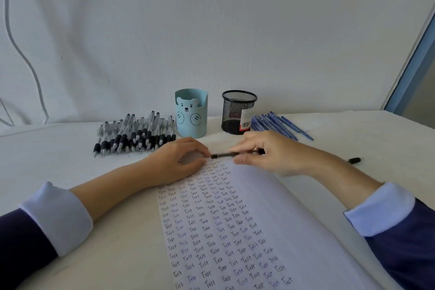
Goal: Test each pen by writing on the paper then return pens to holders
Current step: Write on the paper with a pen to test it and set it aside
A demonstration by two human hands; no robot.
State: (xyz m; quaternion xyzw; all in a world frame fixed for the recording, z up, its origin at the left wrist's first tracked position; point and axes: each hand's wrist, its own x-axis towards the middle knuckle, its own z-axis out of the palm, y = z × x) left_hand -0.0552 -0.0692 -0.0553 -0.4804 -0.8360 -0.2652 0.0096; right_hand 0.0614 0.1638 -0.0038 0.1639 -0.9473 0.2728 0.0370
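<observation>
A black pen lies level above the top edge of the paper, which carries several rows of the word "Test". My right hand grips the pen's right part. My left hand rests on the paper's top left corner, its fingertips pinching the pen's left end. Behind stand a light blue bear holder and a black mesh holder.
A heap of black pens lies left of the bear holder. Several blue pens lie right of the mesh holder. A small black cap sits on the table at the right. A white wall rises behind the table.
</observation>
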